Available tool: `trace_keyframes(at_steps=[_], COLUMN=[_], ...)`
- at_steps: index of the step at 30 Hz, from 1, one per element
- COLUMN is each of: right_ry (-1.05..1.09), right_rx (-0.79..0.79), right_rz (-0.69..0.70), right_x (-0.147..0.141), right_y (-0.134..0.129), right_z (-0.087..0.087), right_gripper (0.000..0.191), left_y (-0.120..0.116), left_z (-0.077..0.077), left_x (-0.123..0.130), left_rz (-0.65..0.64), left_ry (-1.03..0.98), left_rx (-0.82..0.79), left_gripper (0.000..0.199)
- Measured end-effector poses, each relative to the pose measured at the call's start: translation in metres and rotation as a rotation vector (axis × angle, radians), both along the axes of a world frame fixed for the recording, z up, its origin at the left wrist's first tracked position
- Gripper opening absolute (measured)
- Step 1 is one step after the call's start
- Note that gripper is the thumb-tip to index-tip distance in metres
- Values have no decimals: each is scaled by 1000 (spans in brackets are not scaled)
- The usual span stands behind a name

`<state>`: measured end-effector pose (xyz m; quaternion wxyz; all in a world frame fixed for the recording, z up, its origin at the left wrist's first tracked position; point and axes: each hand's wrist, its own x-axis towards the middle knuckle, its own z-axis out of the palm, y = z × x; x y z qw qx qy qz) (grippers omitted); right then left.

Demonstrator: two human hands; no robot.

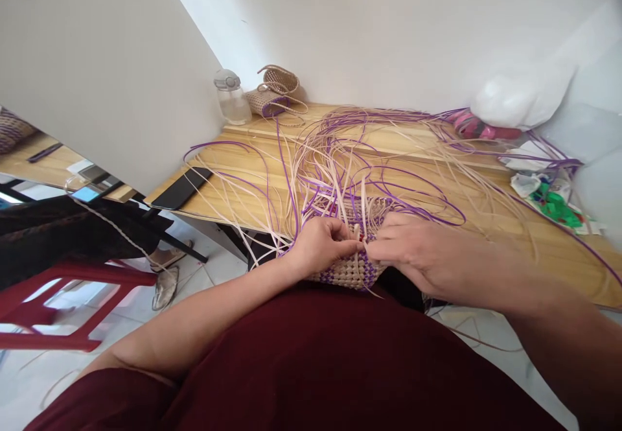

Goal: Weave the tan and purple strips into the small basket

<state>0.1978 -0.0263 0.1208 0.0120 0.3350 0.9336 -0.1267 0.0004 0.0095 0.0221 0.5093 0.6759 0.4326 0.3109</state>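
Observation:
A partly woven piece (347, 272) in beige and purple rests at the table's front edge, against my body. Long loose beige and purple strands (335, 152) fan out from it over the table. My left hand (323, 244) lies on its left side, thumb and fingers pinched at a beige strand near the middle. From the right, my right hand (413, 249) meets it, fingers pressed together at the same spot. Fingertips nearly touch there, and the exact strand each one grips is too small to tell. A little red shows between the hands.
On the wooden table (247, 207) are a black phone (184, 188), a clear bottle (233, 100), a woven basket (267, 100), a white bag (515, 100) and green wrappers (556, 204). A red stool (72, 288) and a person's leg (82, 230) are at left.

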Motion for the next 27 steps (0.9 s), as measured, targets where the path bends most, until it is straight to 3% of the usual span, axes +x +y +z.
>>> trace_keyframes(at_steps=[2, 4, 6, 9, 12, 17, 20, 27], right_ry=[35, 135, 236, 237, 79, -76, -15, 246], right_rx=[-107, -98, 36, 210, 225, 126, 41, -8], right_rz=[-12, -109, -210, -184, -177, -326, -379, -577], right_x=[-13, -21, -23, -19, -15, -10, -7, -14], right_y=[5, 20, 37, 50, 40, 11, 5, 3], right_z=[3, -3, -13, -26, -26, -11, -14, -44], right_gripper=[22, 18, 16, 19, 19, 18, 17, 16], left_y=[-1, -3, -4, -4, -4, -7, -7, -3], left_z=[0, -1, -2, -1, -1, -3, -5, -5], left_x=[1, 1, -1, -4, -6, -2, 1, -1], left_rz=[-25, -26, -21, -8, 15, 35, 38, -2], left_ry=[-27, -58, -75, -77, -74, -199, -282, -244], left_rx=[40, 37, 19, 6, -23, -57, -71, -92], left_gripper=[25, 25, 27, 29, 30, 31, 34, 32])
